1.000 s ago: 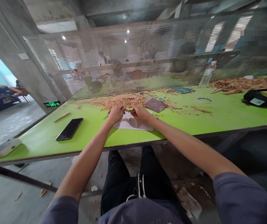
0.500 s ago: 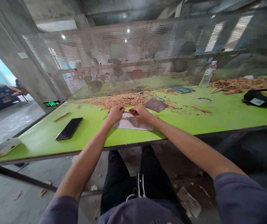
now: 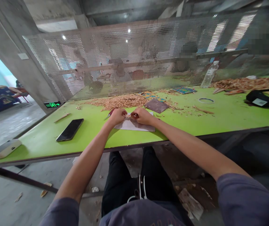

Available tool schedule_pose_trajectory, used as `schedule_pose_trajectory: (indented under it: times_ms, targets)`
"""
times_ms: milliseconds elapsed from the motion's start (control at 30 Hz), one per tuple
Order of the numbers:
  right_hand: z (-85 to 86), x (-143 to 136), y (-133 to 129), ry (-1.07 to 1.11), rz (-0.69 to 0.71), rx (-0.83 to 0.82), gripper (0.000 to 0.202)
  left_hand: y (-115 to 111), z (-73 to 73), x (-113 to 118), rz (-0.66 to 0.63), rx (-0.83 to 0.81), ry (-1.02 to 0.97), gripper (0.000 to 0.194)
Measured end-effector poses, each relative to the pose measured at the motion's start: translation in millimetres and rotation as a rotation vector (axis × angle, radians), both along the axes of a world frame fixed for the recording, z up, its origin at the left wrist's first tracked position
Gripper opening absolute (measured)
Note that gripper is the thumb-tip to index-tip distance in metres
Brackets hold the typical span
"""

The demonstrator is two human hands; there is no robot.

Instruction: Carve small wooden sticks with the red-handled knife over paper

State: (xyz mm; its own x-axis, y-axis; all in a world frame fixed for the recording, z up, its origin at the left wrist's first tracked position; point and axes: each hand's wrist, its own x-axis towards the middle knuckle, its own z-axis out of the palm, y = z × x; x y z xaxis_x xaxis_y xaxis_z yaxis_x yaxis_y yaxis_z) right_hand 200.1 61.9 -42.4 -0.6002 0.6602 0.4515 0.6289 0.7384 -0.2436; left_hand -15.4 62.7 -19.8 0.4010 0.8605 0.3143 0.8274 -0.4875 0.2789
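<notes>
Over a white sheet (image 3: 134, 125) near the table's front edge, my left hand (image 3: 118, 116) has its fingers bent together around something small and pale that I cannot make out. My right hand (image 3: 142, 116) faces it from the right, closed as well, with a tiny light piece at its fingertips. A narrow gap lies between the two hands. Beside my left hand is a dark red tool (image 3: 111, 112) with a metal tip, partly covered by the hand. A brown sandpaper-like square (image 3: 156, 106) lies behind my right hand.
Wood shavings (image 3: 125, 101) are heaped before a perforated metal screen (image 3: 115, 62). A phone (image 3: 70, 130) and a white box (image 3: 5, 148) lie left. To the right are a clear ring (image 3: 206, 100), a wood stick (image 3: 203, 110), a bottle (image 3: 209, 75) and a black visor-like item (image 3: 261, 99).
Both hands have moved slightly down toward the sheet. More of the dark red tool shows beside my left hand. The pale piece that stretched between the hands no longer shows that way.
</notes>
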Motion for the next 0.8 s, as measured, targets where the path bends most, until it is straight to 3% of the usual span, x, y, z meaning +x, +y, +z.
schedule_pose_trajectory:
  times_ms: [367,633,800]
  targets:
    - [0.8,-3.7,-5.2,-0.038,-0.027,-0.009,0.013,-5.6,4.2,2.7,-0.069,-0.089,0.138,0.030]
    - [-1.7,-4.2,-6.1,-0.033,-0.075,0.099,0.013,-4.0,3.9,1.1,-0.068,-0.097,0.146,0.032]
    - [2.5,-5.8,-9.1,-0.014,-0.072,0.017,0.016,-0.8,1.4,-0.5,-0.084,-0.114,0.127,0.034]
